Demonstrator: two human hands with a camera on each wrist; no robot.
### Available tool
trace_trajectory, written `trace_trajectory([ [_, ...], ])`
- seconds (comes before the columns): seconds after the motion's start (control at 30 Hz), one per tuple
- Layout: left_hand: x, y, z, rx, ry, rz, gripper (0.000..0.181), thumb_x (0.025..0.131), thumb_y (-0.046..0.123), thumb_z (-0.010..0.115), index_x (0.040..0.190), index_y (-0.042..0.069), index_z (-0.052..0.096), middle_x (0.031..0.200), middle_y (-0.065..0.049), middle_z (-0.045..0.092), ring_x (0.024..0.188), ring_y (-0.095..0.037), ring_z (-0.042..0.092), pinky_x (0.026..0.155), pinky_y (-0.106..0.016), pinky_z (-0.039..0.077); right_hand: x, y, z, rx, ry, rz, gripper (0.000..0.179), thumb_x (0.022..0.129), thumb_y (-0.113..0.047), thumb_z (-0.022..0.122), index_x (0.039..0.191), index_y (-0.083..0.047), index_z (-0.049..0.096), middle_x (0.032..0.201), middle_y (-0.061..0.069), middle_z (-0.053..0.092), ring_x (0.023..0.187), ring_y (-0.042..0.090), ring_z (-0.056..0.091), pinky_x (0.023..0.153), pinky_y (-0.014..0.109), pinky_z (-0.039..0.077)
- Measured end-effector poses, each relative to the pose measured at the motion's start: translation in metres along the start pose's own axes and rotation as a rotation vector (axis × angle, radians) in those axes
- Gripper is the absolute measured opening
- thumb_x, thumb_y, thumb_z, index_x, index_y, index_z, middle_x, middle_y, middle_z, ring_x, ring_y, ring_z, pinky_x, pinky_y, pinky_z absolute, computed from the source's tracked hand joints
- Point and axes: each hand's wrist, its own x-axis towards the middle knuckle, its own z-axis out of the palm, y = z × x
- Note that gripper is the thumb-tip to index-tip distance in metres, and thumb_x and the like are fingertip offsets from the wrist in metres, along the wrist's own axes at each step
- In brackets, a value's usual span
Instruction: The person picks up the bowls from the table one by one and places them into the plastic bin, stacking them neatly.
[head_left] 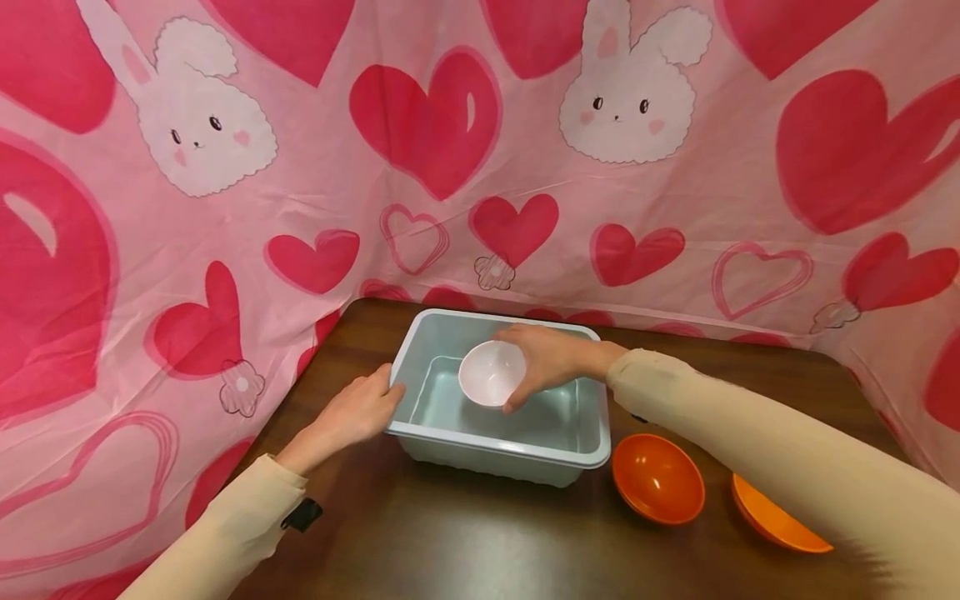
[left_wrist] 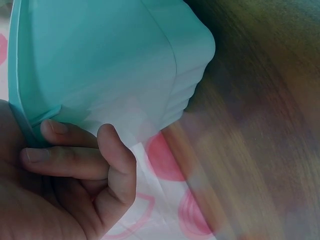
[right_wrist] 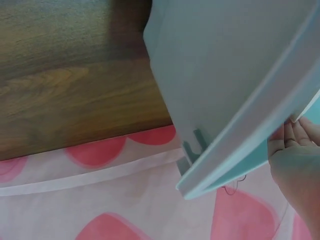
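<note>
A pale blue-grey plastic basin (head_left: 495, 447) stands on the dark wooden table. My left hand (head_left: 362, 408) grips its left rim, with curled fingers (left_wrist: 75, 162) under the edge in the left wrist view. Over the inside of the basin, my right hand (head_left: 551, 358) holds a small white bowl (head_left: 491, 373) by its right side, thumb near and fingers at the far edge. The bowl tilts so that its inside faces the head camera. In the right wrist view the basin wall hides most of the bowl and part of the right hand (right_wrist: 297, 160).
An orange-red bowl (head_left: 658, 479) sits on the table (head_left: 420, 533) just right of the basin. Farther right, a lighter orange bowl (head_left: 780, 521) is partly covered by the right sleeve (head_left: 750, 433). Behind the table hangs a pink cloth (head_left: 322, 167) with hearts and rabbits.
</note>
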Motion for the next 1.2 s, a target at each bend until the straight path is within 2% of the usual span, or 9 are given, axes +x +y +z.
trace_trajectory([
  [0.4,0.001,-0.001,-0.001,0.021,0.011,0.004,0.046,0.107,0.022,0.050,0.144,-0.006,0.050,0.122,-0.021,0.067,0.095,-0.029,0.066,0.087,-0.052,0.057,0.004,0.005,0.010,-0.026,-0.083,0.081,0.106,0.069,-0.054,0.093,0.152,-0.005,0.050,0.144,0.015,0.053,0.126,0.032,0.051,0.106,0.049,0.048],
  [0.8,0.000,0.000,0.001,0.022,0.007,0.000,0.046,0.108,0.023,0.050,0.143,-0.006,0.050,0.121,-0.020,0.068,0.094,-0.029,0.066,0.086,-0.052,0.057,0.008,0.008,0.027,-0.073,-0.119,0.067,0.100,0.069,-0.052,0.095,0.145,-0.001,0.055,0.137,0.016,0.056,0.120,0.030,0.054,0.105,0.047,0.047],
  [1.2,0.000,0.000,0.000,0.019,0.019,0.006,0.045,0.108,0.023,0.050,0.143,-0.005,0.051,0.120,-0.020,0.068,0.094,-0.029,0.066,0.087,-0.052,0.057,0.015,0.008,0.033,-0.124,-0.108,0.054,0.101,0.068,-0.053,0.096,0.142,0.001,0.056,0.134,0.017,0.057,0.118,0.031,0.056,0.105,0.047,0.047],
])
